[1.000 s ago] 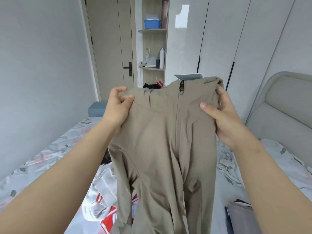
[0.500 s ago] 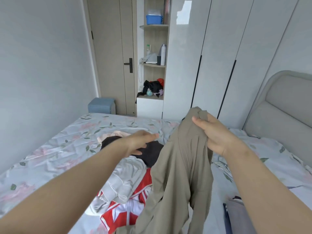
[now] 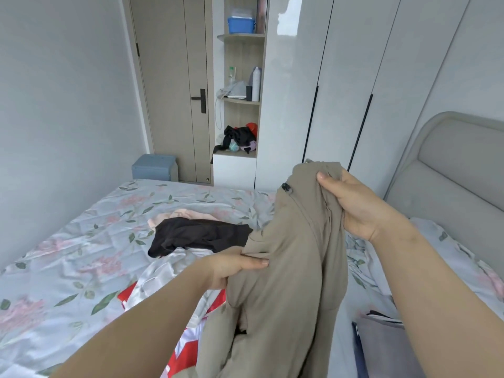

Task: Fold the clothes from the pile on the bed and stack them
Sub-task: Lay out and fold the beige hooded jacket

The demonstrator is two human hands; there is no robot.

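The fingers [image 3: 331,184] of the right hand [image 3: 362,211] were curled tight on the waist of the khaki trousers [image 3: 294,282], which hung above the bed [image 3: 81,241]. The left hand [image 3: 231,266] pinched a fold lower down. Left of the trousers lay the pile [image 3: 191,241]: black, pink, white and red-and-white garments. Right of the trousers sat a folded stack [image 3: 381,347]. Far behind the trousers, a blue tub [image 3: 241,24] stood on a shelf [image 3: 241,36], its contents hidden.
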